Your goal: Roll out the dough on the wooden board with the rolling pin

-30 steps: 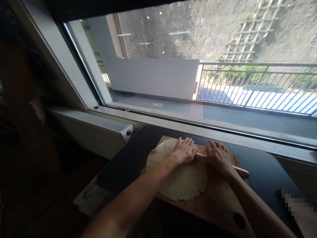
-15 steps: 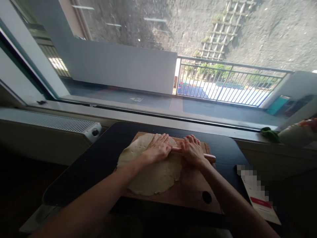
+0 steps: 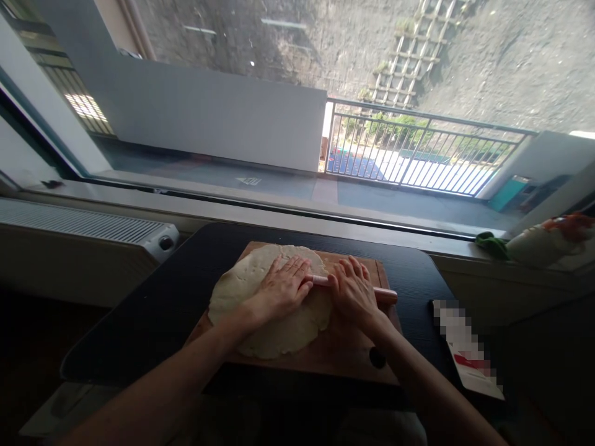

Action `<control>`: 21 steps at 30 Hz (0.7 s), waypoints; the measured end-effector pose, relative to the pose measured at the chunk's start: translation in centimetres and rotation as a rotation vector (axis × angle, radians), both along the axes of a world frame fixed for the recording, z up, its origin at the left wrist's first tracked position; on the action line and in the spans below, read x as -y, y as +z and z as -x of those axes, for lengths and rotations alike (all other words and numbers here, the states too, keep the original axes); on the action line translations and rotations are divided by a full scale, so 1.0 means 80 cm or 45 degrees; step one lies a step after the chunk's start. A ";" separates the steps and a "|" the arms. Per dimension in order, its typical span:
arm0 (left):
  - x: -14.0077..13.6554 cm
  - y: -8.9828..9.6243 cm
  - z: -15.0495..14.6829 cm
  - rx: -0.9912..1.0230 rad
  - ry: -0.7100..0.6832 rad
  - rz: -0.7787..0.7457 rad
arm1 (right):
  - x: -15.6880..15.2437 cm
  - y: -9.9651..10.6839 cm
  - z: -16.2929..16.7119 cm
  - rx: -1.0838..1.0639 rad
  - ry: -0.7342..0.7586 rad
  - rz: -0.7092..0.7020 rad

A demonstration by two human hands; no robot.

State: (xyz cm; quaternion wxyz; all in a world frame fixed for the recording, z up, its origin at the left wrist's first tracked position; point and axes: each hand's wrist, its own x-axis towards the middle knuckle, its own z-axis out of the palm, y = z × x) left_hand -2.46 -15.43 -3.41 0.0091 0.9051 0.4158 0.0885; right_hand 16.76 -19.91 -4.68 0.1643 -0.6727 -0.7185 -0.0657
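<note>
A wide, flat sheet of pale dough [image 3: 237,303] lies over most of a wooden board [image 3: 346,353]. Across the dough's right side runs a reddish wooden rolling pin [image 3: 387,295], its right end jutting past the dough. My left hand [image 3: 286,282] covers the pin's left part, closed over it with fingers pointing away from me; the pin's left end is hidden beneath. My right hand [image 3: 354,285] grips the pin farther right, its fingers bent over the top.
The board rests on a dark table [image 3: 153,310]. A partly blurred flat package [image 3: 469,353] lies right of it. Behind stand a window sill [image 3: 279,223] and, at left, a radiator [image 3: 93,229]. A white container [image 3: 534,244] and green cloth [image 3: 491,246] sit at the right.
Both hands and the rolling pin have come slightly nearer me over the dough. The whole view has shifted a little, so the table appears farther left and higher.
</note>
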 end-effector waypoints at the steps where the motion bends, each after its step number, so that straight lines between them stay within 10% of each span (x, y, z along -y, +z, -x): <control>1: 0.018 -0.003 0.009 0.014 -0.017 -0.037 | 0.018 -0.004 0.003 0.000 0.042 -0.017; 5: 0.063 -0.015 0.028 0.041 -0.001 -0.119 | 0.062 -0.011 0.010 -0.021 0.125 0.020; 14: -0.018 0.001 -0.019 0.049 0.071 0.007 | -0.018 0.016 0.005 -0.056 -0.126 0.149; 21: 0.084 -0.017 0.024 0.089 -0.016 -0.186 | 0.085 -0.008 0.015 -0.032 0.145 0.109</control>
